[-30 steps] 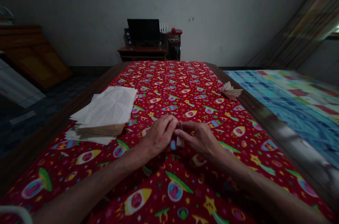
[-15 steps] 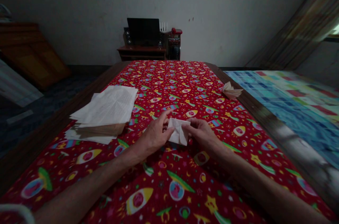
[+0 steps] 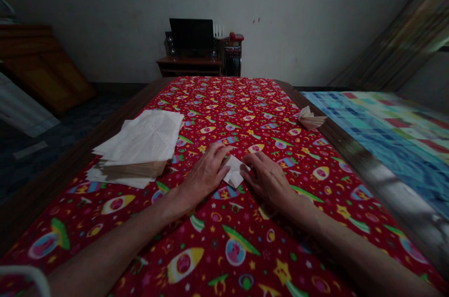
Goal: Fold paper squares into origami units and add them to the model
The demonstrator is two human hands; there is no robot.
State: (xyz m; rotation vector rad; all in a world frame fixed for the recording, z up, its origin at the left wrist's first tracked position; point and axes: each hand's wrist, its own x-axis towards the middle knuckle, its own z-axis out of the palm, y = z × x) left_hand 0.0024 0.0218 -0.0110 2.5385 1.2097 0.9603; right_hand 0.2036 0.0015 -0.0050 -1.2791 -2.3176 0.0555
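A small folded piece of white paper [image 3: 234, 174] lies on the red patterned cloth [image 3: 228, 241] in front of me. My left hand [image 3: 206, 173] presses on its left side with curled fingers. From the right, my right hand [image 3: 268, 177] holds down the paper's other edge with its fingertips. Both hands rest low on the cloth, and most of the paper is hidden under the fingers.
A stack of loose white sheets [image 3: 143, 140] sits to the left on the table. A finished folded paper shape [image 3: 310, 119] lies near the right table edge. A blue checkered mat [image 3: 386, 138] lies to the right. A low cabinet with a screen [image 3: 191, 44] stands by the far wall.
The paper was bunched between my hands, then held up unfolded between both hands. Now it is laid down on the cloth and both hands press on it.
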